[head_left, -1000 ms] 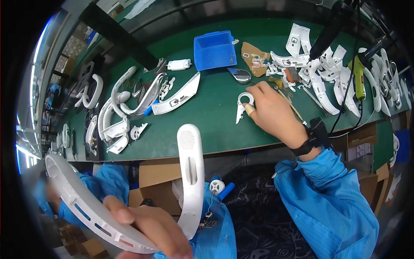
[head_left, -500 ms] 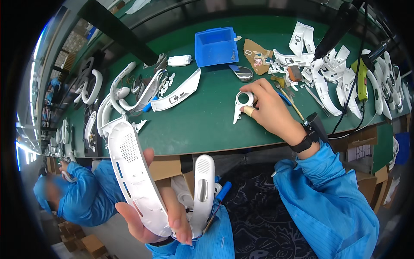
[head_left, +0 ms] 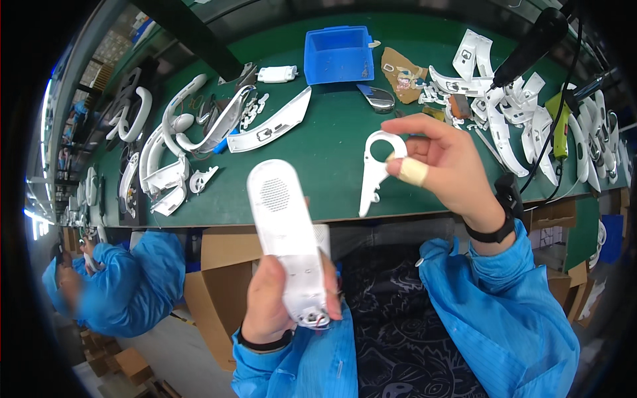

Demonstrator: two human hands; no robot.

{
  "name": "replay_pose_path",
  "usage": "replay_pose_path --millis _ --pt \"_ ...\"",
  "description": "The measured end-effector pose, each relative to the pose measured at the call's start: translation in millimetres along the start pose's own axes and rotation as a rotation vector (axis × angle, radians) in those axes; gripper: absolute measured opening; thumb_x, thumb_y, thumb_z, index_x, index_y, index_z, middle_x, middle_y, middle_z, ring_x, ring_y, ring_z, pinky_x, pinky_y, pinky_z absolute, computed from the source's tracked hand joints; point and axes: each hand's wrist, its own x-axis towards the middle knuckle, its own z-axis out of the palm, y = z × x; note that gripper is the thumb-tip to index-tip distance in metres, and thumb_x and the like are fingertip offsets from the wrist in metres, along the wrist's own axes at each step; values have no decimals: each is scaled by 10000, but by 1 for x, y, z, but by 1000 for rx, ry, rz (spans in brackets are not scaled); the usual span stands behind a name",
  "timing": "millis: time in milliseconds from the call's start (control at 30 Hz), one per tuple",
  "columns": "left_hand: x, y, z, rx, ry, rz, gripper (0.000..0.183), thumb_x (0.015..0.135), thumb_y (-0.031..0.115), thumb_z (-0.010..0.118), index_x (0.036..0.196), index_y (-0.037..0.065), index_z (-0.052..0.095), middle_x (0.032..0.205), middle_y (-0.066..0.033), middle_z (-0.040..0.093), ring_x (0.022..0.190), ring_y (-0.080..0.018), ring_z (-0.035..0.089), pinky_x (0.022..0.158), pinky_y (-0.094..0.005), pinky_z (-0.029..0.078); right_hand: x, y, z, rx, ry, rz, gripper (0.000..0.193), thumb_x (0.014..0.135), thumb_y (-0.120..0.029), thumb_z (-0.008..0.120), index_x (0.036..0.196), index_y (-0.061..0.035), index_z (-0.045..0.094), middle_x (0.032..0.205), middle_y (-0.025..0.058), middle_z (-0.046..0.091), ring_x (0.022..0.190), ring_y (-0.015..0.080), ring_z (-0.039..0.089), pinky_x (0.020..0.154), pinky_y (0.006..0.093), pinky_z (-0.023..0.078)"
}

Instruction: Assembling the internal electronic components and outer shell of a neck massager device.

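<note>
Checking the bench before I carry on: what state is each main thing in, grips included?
Housing, held, perforated end up
Left grip, closed around it
Ring part, pinched, nothing through its hole
Right grip, thumb and finger closed on it
Tape, wrapped round that thumb
Blue bin, open at the top
White shells, heaped loosely
Carton, open

The shell is left of the bracket, the bin behind.
</note>
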Motion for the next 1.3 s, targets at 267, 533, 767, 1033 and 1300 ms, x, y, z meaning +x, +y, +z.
replay_pose_path --millis 267,533,767,1033,1300 --pt "34 -24 -5 0 -312 -149 908 962 604 558 1528 30 139 1010 -202 636 746 -209 695 635 -319 591 -28 -20 15 -60 -128 -203 479 793 71 792 1243 72 628 1284 178 584 1056 191 684 818 258 590" --pt "52 -25 -4 -26 -306 -178 734 1018 421 571 1505 -4 221 1055 -187 637 817 -208 706 693 -306 601 -20 -16 16 -245 -41 -397 448 798 79 767 1226 58 637 1252 182 579 1017 191 689 721 235 583" --pt "59 -12 6 111 -171 -237 525 1030 178 544 1465 -5 314 1043 -151 642 786 -170 692 689 -290 593 -19 -23 25 -427 12 -391 460 768 13 815 1209 -10 686 1217 150 620 955 160 682 674 250 600" --pt "61 -10 5 129 -149 -274 597 1024 165 558 1501 -3 242 1054 -162 640 820 -175 690 693 -287 597 -15 -26 15 -742 -57 -513 422 725 -95 875 1113 -14 731 1147 149 685 914 216 704 691 293 605" --pt "63 -10 8 110 -243 -236 769 995 154 612 1562 27 109 1098 -185 629 899 -213 697 750 -323 608 -15 -35 5 -875 -3 -710 373 709 -230 888 973 -7 748 1113 169 717 732 198 643 633 301 512"
